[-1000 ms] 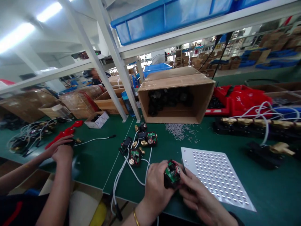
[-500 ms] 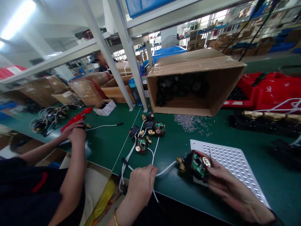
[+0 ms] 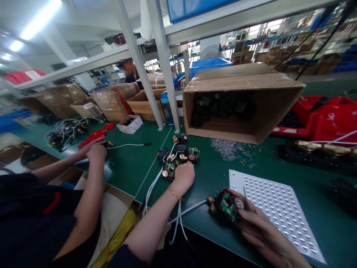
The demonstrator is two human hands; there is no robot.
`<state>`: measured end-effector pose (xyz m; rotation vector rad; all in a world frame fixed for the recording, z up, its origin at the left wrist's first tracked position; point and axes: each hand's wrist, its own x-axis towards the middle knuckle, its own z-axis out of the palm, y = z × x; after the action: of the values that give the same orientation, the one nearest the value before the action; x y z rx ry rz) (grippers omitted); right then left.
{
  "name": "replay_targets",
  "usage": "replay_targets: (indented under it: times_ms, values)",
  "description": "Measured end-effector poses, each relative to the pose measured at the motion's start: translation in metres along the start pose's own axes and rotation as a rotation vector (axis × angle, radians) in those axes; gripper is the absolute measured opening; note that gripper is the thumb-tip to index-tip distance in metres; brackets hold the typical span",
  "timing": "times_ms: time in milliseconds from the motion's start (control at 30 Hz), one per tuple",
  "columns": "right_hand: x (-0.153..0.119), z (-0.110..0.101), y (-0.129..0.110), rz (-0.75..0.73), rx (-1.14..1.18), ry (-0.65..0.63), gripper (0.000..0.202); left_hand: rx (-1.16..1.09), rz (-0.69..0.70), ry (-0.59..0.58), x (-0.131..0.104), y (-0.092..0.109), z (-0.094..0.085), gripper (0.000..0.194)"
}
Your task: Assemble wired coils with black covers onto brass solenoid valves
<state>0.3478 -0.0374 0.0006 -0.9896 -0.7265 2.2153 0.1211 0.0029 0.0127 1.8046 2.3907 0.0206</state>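
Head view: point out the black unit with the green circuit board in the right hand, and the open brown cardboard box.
Black unit [image 3: 228,203]: head view, on its green board face.
Brown cardboard box [image 3: 242,79]: head view, on its top panel.

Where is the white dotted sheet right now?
In the head view's lower right, the white dotted sheet lies on the green table, partly hidden by the right hand, nearer the camera than the metal pins.
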Motion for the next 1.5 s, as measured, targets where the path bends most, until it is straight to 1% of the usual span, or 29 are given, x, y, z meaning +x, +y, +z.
replay_targets:
  times_ms: [67,133,200,267,333,367,400,433,467,500,533,567,600,633,667,733,800,900,933,1000,1033,1100,1167,1200,1267,1333,1400,1467,1500]
  values:
    - [0.002,-0.003,0.001,0.016,0.018,-0.005,0.048,-0.025,0.075,-0.033,-0.008,-0.013,-0.008,0.012]
    - [0.003,-0.004,0.001,0.037,0.035,-0.031,0.050,-0.033,0.110,-0.032,-0.020,-0.028,-0.018,0.009]
    - [0.004,-0.004,0.001,0.048,0.027,-0.064,0.051,-0.020,0.080,0.017,-0.029,-0.041,-0.027,0.012]
    - [0.006,0.000,0.000,0.025,0.004,-0.079,0.052,-0.002,0.021,0.091,-0.035,-0.048,-0.034,0.018]
    - [0.008,0.006,0.000,-0.008,-0.014,-0.075,0.053,0.009,-0.022,0.156,-0.041,-0.046,-0.035,0.022]
    - [0.008,0.009,-0.001,-0.024,-0.023,-0.068,0.053,-0.001,-0.022,0.197,-0.044,-0.042,-0.033,0.024]
    - [0.009,0.013,-0.002,-0.037,-0.037,-0.063,0.053,-0.044,0.009,0.254,-0.048,-0.036,-0.029,0.025]
    - [0.009,0.016,-0.003,-0.047,-0.063,-0.064,0.053,-0.128,0.081,0.308,-0.053,-0.030,-0.024,0.026]
    - [0.009,0.019,-0.005,-0.060,-0.099,-0.069,0.053,-0.251,0.190,0.337,-0.057,-0.023,-0.018,0.030]
    - [0.009,0.021,-0.007,-0.074,-0.141,-0.080,0.053,-0.403,0.314,0.326,-0.062,-0.018,-0.012,0.042]
    - [0.008,0.022,-0.010,-0.089,-0.185,-0.097,0.053,-0.565,0.426,0.273,-0.066,-0.013,-0.006,0.061]
    - [0.009,0.023,-0.012,-0.113,-0.220,-0.116,0.052,-0.708,0.507,0.179,-0.070,-0.009,-0.001,0.081]
    - [0.009,0.023,-0.014,-0.146,-0.242,-0.131,0.050,-0.805,0.547,0.058,-0.072,-0.006,0.004,0.098]
    - [0.010,0.022,-0.015,-0.184,-0.254,-0.139,0.049,-0.869,0.554,-0.050,-0.074,-0.003,0.007,0.108]
    - [0.012,0.021,-0.016,-0.214,-0.261,-0.140,0.049,-0.910,0.537,-0.121,-0.075,0.000,0.010,0.108]
    - [0.015,0.018,-0.015,-0.219,-0.287,-0.130,0.048,-0.965,0.479,-0.171,-0.076,0.006,0.014,0.094]
    - [0.017,0.016,-0.011,-0.172,-0.326,-0.117,0.047,-1.033,0.406,-0.142,-0.077,0.015,0.018,0.079]
    - [0.015,0.013,-0.008,-0.160,-0.363,-0.080,0.049,-1.144,0.320,-0.101,-0.079,0.027,0.025,0.075]
    - [0.013,0.010,-0.008,-0.182,-0.377,-0.039,0.050,-1.198,0.291,-0.098,-0.079,0.029,0.028,0.075]
    - [0.005,-0.001,-0.013,-0.254,-0.373,0.105,0.048,-1.333,0.222,-0.104,-0.078,0.029,0.034,0.077]
    - [0.000,-0.009,-0.017,-0.303,-0.342,0.184,0.046,-1.394,0.188,-0.123,-0.076,0.027,0.037,0.078]
    - [-0.012,-0.028,-0.026,-0.412,-0.222,0.324,0.050,-1.466,0.151,-0.190,-0.069,0.020,0.040,0.077]
    - [-0.022,-0.045,-0.031,-0.483,-0.102,0.435,0.057,-1.435,0.208,-0.308,-0.061,0.014,0.036,0.073]
    - [-0.026,-0.051,-0.032,-0.491,-0.062,0.481,0.058,-1.376,0.277,-0.375,-0.057,0.013,0.032,0.071]
    - [-0.028,-0.057,-0.026,-0.467,-0.013,0.552,0.057,-1.191,0.466,-0.482,-0.050,0.017,0.020,0.068]
    - [-0.024,-0.055,-0.017,-0.418,0.009,0.555,0.055,-1.001,0.651,-0.538,-0.047,0.027,0.008,0.064]
    - [-0.016,-0.051,-0.007,-0.412,0.009,0.547,0.051,-0.887,0.791,-0.580,-0.045,0.038,0.001,0.064]
    - [-0.008,-0.049,0.000,-0.447,-0.052,0.559,0.043,-0.812,0.869,-0.638,-0.043,0.047,0.000,0.071]
    - [-0.005,-0.049,0.002,-0.472,-0.104,0.570,0.040,-0.772,0.883,-0.664,-0.042,0.050,0.001,0.077]
